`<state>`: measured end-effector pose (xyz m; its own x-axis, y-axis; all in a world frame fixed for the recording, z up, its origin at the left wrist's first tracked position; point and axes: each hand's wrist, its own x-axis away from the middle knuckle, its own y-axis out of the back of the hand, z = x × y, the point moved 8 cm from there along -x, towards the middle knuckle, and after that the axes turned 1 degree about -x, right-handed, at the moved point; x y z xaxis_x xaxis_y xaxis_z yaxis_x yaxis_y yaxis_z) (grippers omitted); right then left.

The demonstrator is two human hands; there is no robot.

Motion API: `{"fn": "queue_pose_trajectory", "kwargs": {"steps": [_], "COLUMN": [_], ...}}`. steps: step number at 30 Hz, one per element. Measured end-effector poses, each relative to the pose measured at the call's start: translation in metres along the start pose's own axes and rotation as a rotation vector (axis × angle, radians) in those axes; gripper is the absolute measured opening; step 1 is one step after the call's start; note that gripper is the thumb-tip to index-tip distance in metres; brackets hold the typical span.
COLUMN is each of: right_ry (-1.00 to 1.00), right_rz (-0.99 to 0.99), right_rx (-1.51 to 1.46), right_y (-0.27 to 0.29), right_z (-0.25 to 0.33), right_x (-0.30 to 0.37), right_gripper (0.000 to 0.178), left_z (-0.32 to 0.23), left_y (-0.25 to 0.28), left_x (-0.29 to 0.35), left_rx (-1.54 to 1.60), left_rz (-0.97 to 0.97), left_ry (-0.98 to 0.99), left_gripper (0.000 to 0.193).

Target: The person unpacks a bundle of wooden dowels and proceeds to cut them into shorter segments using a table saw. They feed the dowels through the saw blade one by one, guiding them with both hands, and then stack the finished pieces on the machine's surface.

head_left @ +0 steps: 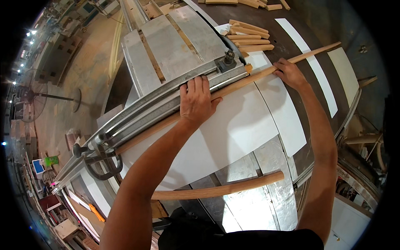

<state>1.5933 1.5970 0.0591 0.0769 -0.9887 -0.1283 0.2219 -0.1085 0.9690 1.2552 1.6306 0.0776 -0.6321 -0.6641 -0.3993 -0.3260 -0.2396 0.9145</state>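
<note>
left hand [196,102] flat, fingers together, pressing long wooden rod [233,86] against metal fence [166,98] | right hand [289,73] clamped on rod farther along | rod lies on white table [233,133] | second curved rod [221,190] near table edge

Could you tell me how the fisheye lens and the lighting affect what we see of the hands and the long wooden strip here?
Head view: the long wooden strip and metal fence bow with fisheye distortion, and black corners ring the frame; the left hand and right hand are sharp and evenly lit; the white table panel looks bright without harsh glare; ceiling lamps at far left flare as small spots.
</note>
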Motion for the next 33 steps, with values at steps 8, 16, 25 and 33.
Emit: {"fn": "queue_pose_trajectory", "kwargs": {"steps": [8,16,25,33], "right_ry": [-0.011,-0.035,-0.036,-0.054], "right_rz": [0.003,0.008,0.005,0.023], "right_rx": [-0.017,-0.030,-0.036,-0.017], "right_y": [0.0003,-0.0025,-0.0034,-0.0054], "right_z": [-0.0003,-0.0030,-0.0041,-0.0066], "right_x": [0.0007,0.0010,0.0006,0.0001], "right_gripper": [0.027,0.028,0.029,0.029], "left_z": [-0.0001,0.0005,0.0017,0.0015], "left_y": [-0.0005,-0.0002,-0.0028,-0.0051], "left_x": [0.0007,-0.0003,0.0006,-0.0003], "left_rx": [0.002,0.001,-0.002,-0.003], "left_rz": [-0.018,-0.019,0.006,0.018], "left_ry": [-0.008,-0.009,0.002,0.005], "left_gripper": [0.083,0.081,0.084,0.083]}}
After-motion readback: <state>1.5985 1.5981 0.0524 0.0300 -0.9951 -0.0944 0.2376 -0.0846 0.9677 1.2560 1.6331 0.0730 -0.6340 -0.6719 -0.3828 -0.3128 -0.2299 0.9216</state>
